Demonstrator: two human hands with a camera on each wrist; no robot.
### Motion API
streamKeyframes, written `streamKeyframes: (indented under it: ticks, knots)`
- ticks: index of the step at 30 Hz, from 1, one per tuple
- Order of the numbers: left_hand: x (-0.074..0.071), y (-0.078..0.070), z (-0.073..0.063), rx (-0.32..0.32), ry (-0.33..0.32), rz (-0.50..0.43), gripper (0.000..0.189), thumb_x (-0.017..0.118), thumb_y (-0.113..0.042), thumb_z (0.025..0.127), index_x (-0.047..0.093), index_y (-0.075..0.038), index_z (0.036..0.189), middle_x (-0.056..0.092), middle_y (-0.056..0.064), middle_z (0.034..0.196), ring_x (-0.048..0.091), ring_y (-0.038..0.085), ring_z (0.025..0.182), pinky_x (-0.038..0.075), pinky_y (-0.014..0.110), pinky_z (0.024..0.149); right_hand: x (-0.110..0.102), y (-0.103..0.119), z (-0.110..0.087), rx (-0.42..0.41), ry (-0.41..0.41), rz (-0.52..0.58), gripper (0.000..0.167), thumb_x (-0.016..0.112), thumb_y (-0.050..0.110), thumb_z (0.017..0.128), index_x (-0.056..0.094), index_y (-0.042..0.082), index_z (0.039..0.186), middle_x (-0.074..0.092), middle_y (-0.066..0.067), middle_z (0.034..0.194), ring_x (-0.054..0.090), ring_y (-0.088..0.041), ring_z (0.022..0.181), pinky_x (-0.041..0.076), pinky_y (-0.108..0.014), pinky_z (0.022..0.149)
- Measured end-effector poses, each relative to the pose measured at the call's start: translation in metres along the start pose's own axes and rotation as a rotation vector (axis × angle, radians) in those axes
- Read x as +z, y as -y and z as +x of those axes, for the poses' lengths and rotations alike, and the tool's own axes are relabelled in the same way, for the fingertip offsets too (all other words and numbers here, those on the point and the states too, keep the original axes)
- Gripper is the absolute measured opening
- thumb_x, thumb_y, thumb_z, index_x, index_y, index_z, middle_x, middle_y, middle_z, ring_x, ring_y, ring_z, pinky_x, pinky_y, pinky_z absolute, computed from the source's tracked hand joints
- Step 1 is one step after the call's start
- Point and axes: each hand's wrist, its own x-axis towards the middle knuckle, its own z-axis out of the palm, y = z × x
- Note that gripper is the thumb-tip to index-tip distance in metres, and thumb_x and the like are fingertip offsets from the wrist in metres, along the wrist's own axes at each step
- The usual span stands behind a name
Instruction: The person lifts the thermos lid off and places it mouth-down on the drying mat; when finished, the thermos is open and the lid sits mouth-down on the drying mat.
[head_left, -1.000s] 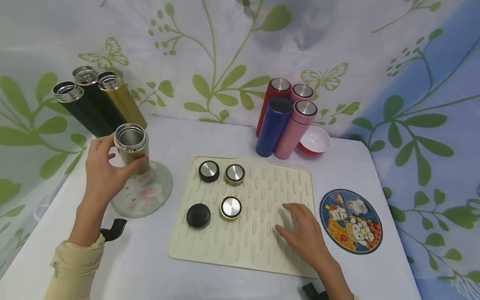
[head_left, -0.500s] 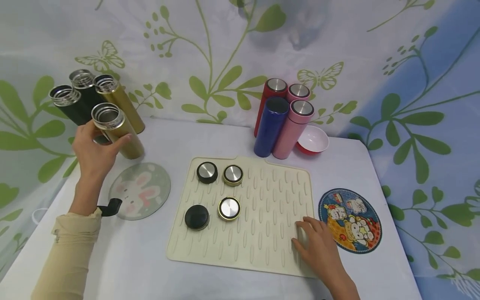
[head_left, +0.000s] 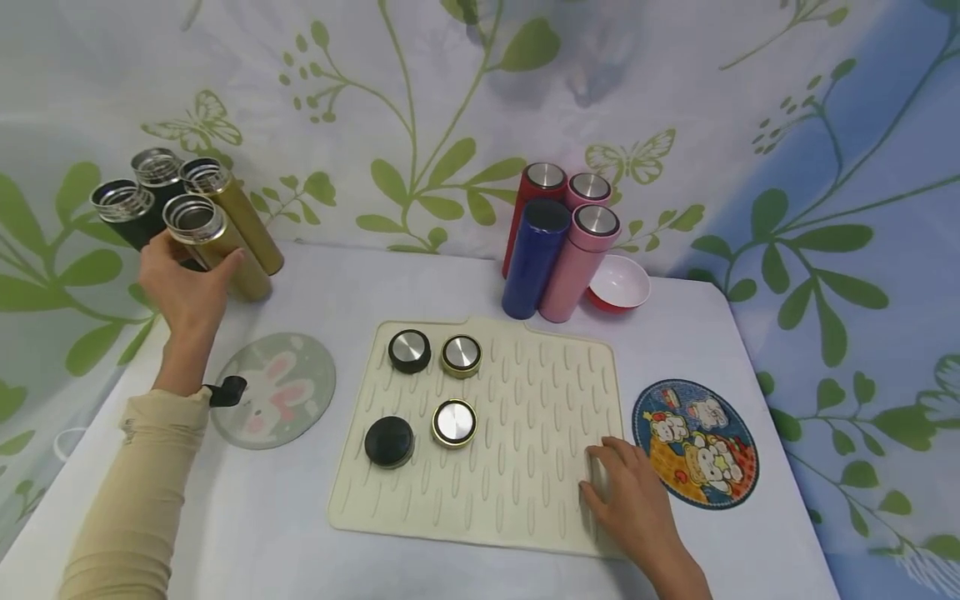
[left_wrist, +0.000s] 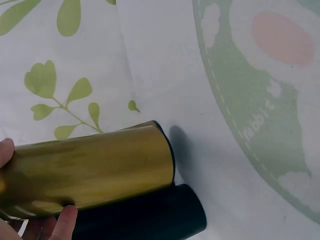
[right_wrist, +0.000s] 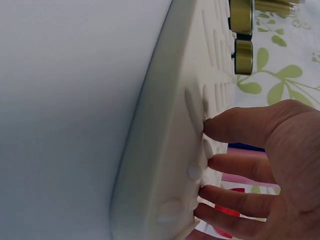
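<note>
A white table (head_left: 300,533) fills the lower frame, and a cream ridged mat (head_left: 510,492) lies across its middle. Two round mats flank it: a patterned one (head_left: 697,442) at right and a green-and-pink rabbit one (head_left: 300,392) at left.

Upper left, four uncapped bottles stand close together: two dark, one in front (head_left: 138,225) and one behind, a gold bottle (head_left: 251,225), and nearest, the held gold bottle (left_wrist: 105,167). Their metal necks show; what is inside is too dark to tell. The left hand (head_left: 186,283) grasps that nearest one, thumb and fingers around its side. Whether its base touches the table cannot be told.

Upper right of centre stand a red bottle (head_left: 520,218), a blue bottle (head_left: 534,267) and two pink ones, all capped, contents hidden. The right hand (head_left: 637,508), lower right, lies at the cream mat's edge, fingers released and slightly bent. Beside the capped group sits a red bowl (head_left: 622,279), white within.

Four lids, two black and two gold (head_left: 453,422), rest on the cream mat. The only legible lettering is "rabbit", on the left round mat.
</note>
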Motion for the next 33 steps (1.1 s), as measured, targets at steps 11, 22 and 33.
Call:
streamKeyframes:
  ticks: [11, 22, 33]
  knots:
    - [0.009, 0.015, 0.015, -0.156, -0.024, -0.189, 0.064, 0.086, -0.018, 0.076, 0.047, -0.019, 0.127, 0.056, -0.008, 0.110, 0.057, 0.006, 0.103, 0.042, 0.022, 0.094, 0.006, 0.001, 0.001, -0.011, -0.024, -0.007, 0.045, 0.087, 0.014, 0.071, 0.071, 0.001, 0.111, 0.062, -0.020, 0.121, 0.056, -0.038, 0.111, 0.049, -0.054, 0.091]
    - [0.014, 0.020, 0.017, -0.213, -0.074, -0.251, 0.063, 0.086, -0.014, 0.074, 0.050, -0.018, 0.125, 0.058, -0.004, 0.109, 0.057, 0.007, 0.101, 0.042, 0.022, 0.093, 0.005, 0.003, 0.000, 0.025, -0.011, -0.022, 0.045, 0.087, 0.014, 0.071, 0.071, 0.002, 0.111, 0.061, -0.019, 0.122, 0.056, -0.038, 0.111, 0.049, -0.054, 0.091]
    - [0.018, 0.026, 0.009, -0.198, -0.129, -0.181, 0.055, 0.088, -0.024, 0.073, 0.056, -0.009, 0.115, 0.051, -0.008, 0.099, 0.053, 0.002, 0.087, 0.044, 0.020, 0.084, 0.007, 0.001, -0.002, 0.012, -0.033, -0.012, 0.045, 0.086, 0.014, 0.071, 0.071, 0.003, 0.111, 0.060, -0.018, 0.121, 0.055, -0.036, 0.110, 0.049, -0.052, 0.091]
